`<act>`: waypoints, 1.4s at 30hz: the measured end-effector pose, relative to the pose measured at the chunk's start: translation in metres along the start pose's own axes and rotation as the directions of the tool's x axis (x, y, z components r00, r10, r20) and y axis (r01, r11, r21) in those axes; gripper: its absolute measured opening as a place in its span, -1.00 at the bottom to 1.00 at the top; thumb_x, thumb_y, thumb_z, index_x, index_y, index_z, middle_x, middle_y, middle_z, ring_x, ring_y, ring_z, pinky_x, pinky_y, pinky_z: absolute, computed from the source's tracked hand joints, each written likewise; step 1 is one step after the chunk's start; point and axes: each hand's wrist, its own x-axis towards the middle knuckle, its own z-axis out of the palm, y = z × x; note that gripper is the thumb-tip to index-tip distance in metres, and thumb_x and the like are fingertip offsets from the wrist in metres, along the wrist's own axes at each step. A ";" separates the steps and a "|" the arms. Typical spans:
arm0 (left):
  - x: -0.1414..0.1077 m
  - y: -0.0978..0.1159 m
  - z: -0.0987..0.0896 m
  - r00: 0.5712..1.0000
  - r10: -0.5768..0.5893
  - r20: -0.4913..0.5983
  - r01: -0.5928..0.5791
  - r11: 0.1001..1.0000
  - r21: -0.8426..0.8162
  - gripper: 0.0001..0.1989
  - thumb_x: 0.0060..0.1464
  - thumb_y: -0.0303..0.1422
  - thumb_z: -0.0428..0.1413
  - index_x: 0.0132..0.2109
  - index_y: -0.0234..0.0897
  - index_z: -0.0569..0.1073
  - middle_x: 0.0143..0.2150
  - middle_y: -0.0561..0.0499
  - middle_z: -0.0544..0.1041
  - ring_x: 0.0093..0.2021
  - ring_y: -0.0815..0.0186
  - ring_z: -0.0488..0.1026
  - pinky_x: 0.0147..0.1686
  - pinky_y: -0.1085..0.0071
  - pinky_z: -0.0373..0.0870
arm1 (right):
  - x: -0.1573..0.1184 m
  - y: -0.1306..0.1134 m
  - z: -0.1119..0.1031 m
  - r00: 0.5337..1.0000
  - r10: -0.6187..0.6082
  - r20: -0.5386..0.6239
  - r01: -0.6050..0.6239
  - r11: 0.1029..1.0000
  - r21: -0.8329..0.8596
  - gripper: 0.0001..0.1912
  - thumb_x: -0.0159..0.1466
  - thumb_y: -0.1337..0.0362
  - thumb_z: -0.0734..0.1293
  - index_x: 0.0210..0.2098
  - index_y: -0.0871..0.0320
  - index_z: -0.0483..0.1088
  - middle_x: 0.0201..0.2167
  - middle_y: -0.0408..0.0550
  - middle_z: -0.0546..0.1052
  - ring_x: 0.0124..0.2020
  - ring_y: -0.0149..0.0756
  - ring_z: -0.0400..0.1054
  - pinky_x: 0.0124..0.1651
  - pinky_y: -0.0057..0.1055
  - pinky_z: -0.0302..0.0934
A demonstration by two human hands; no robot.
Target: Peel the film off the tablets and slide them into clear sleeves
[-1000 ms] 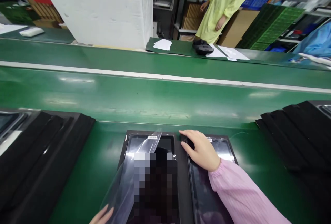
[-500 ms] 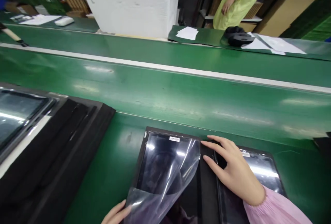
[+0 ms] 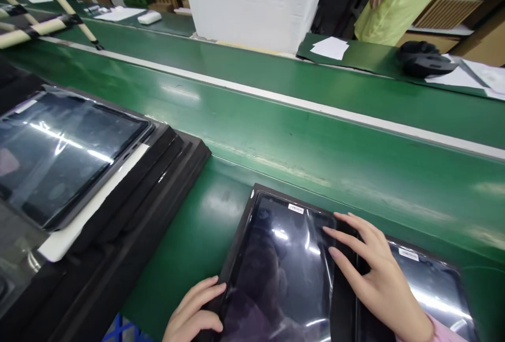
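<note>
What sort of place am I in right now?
Probably a factory or assembly workshop: there's a long green workbench, flat screens lying in black trays, and a person in a yellow smock across the way.

This place is, as it appears, a factory hall where electronics are handled. A long green workbench (image 3: 256, 121) with a white strip (image 3: 315, 105) crosses from ten o'clock to three o'clock. Near five o'clock lie flat screens (image 3: 272, 268) with small labels (image 3: 295, 208), and at nine o'clock a stack of black trays (image 3: 158, 194) bears a similar screen (image 3: 74, 152). At one o'clock stands a yellow-coated person (image 3: 402, 5), at two o'clock a storage shelf (image 3: 442, 29), and at ten o'clock a jointed pipe frame (image 3: 47, 27)
</note>
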 end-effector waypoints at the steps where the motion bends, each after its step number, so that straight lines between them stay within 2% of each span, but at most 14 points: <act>1: 0.000 -0.002 -0.002 1.000 0.020 0.012 -0.020 1.000 -0.005 -0.68 0.21 -0.04 0.06 -0.35 -0.15 0.48 -0.05 -0.13 0.64 0.07 0.07 0.53 -0.01 0.20 0.52 | 0.000 -0.004 -0.001 1.000 -0.006 0.029 0.005 1.000 0.029 -0.69 0.39 0.19 0.22 0.10 -0.14 0.38 0.22 -0.04 0.34 0.27 0.12 0.17 0.14 0.19 0.21; 5: 0.003 -0.005 -0.008 0.997 0.072 -0.009 -0.071 0.997 0.036 -0.94 0.13 -0.31 0.14 -0.22 -0.15 0.47 -0.03 -0.12 0.63 0.07 0.07 0.53 -0.02 0.20 0.54 | -0.001 -0.011 -0.003 0.996 -0.013 0.090 0.003 0.994 0.109 -0.64 0.39 0.20 0.20 0.16 -0.15 0.33 0.28 -0.04 0.30 0.34 0.17 0.08 0.18 0.26 0.16; 10: 0.007 -0.001 -0.007 0.987 0.018 -0.162 -0.013 0.999 0.031 -0.91 0.16 -0.38 0.06 -0.18 -0.17 0.44 -0.04 -0.11 0.64 0.06 0.12 0.54 -0.07 0.23 0.56 | 0.003 -0.008 0.004 0.999 0.014 -0.041 -0.010 0.995 0.098 -0.82 0.32 0.21 0.33 -0.09 -0.07 0.49 0.11 -0.01 0.45 0.21 0.13 0.24 0.17 0.24 0.16; 13: 0.007 0.000 -0.006 0.981 -0.001 -0.194 -0.003 1.000 -0.017 -0.89 0.21 -0.37 0.03 -0.17 -0.18 0.44 -0.04 -0.10 0.64 0.07 0.15 0.53 -0.05 0.25 0.54 | 0.005 -0.009 0.003 0.998 0.015 -0.060 -0.005 0.988 0.154 -0.87 0.31 0.25 0.33 -0.22 -0.08 0.53 0.00 -0.05 0.50 0.09 0.05 0.34 0.12 0.16 0.22; 19: 0.003 -0.005 -0.005 0.976 -0.039 -0.212 0.021 0.996 -0.090 -0.88 0.24 -0.38 0.01 -0.16 -0.17 0.45 -0.04 -0.05 0.64 0.07 0.21 0.51 0.00 0.28 0.50 | 0.005 -0.012 -0.011 0.999 0.030 0.025 -0.037 0.932 0.360 -0.89 0.26 0.23 0.37 -0.40 -0.05 0.52 -0.13 -0.06 0.54 -0.01 -0.02 0.42 0.06 0.00 0.31; 24: 0.006 -0.006 -0.004 0.971 -0.064 -0.232 0.030 0.989 -0.144 -0.87 0.25 -0.37 0.01 -0.18 -0.18 0.46 -0.09 -0.06 0.65 0.03 0.16 0.53 -0.03 0.21 0.50 | 0.005 -0.008 -0.020 0.989 0.109 0.103 -0.145 0.864 0.483 -0.73 0.22 0.06 0.41 -0.54 0.02 0.45 -0.20 0.02 0.55 -0.08 0.02 0.46 -0.17 -0.15 0.41; 26: 0.007 -0.005 -0.004 0.969 -0.068 -0.238 0.027 0.985 -0.173 -0.87 0.25 -0.38 0.01 -0.19 -0.18 0.47 -0.12 -0.06 0.66 0.00 0.15 0.54 -0.05 0.20 0.51 | 0.005 -0.004 -0.021 0.981 0.133 0.140 -0.187 0.832 0.522 -0.67 0.22 -0.01 0.39 -0.56 0.03 0.42 -0.29 0.02 0.57 -0.16 0.02 0.49 -0.17 -0.10 0.43; 28: 0.007 -0.005 -0.005 0.969 -0.070 -0.238 0.023 0.980 -0.196 -0.86 0.25 -0.39 0.01 -0.20 -0.19 0.48 -0.14 -0.06 0.66 -0.02 0.14 0.55 -0.06 0.19 0.51 | 0.005 0.000 -0.021 0.973 0.140 0.183 -0.220 0.799 0.559 -0.65 0.22 -0.05 0.38 -0.55 0.03 0.41 -0.41 -0.01 0.59 -0.25 0.00 0.52 -0.07 0.02 0.42; 31: 0.006 -0.005 -0.005 0.972 -0.086 -0.220 0.036 0.975 -0.221 -0.83 0.24 -0.40 -0.01 -0.20 -0.20 0.49 -0.17 -0.08 0.66 -0.04 0.12 0.55 -0.08 0.17 0.50 | 0.002 0.008 -0.018 0.957 0.180 0.227 -0.284 0.738 0.613 -0.67 0.21 -0.02 0.41 -0.55 0.02 0.41 -0.51 -0.06 0.59 -0.37 -0.04 0.53 0.05 0.12 0.39; 37: 0.004 -0.005 -0.005 0.975 -0.096 -0.199 0.038 0.961 -0.275 -0.80 0.26 -0.41 -0.03 -0.20 -0.19 0.50 -0.22 -0.04 0.67 -0.08 0.16 0.55 -0.10 0.24 0.49 | 0.002 0.009 -0.016 0.918 0.282 0.280 -0.397 0.672 0.624 -0.71 0.17 0.06 0.45 -0.58 0.02 0.41 -0.57 -0.06 0.55 -0.33 -0.01 0.55 -0.10 -0.01 0.49; 42: 0.006 -0.004 -0.006 0.973 -0.100 -0.207 0.041 0.962 -0.271 -0.79 0.27 -0.40 -0.04 -0.21 -0.21 0.50 -0.24 -0.05 0.67 -0.10 0.15 0.56 -0.12 0.22 0.50 | 0.006 0.007 -0.020 0.937 0.201 0.286 -0.347 0.631 0.694 -0.70 0.15 0.08 0.47 -0.60 0.01 0.37 -0.61 -0.15 0.49 -0.53 -0.16 0.47 -0.07 0.00 0.48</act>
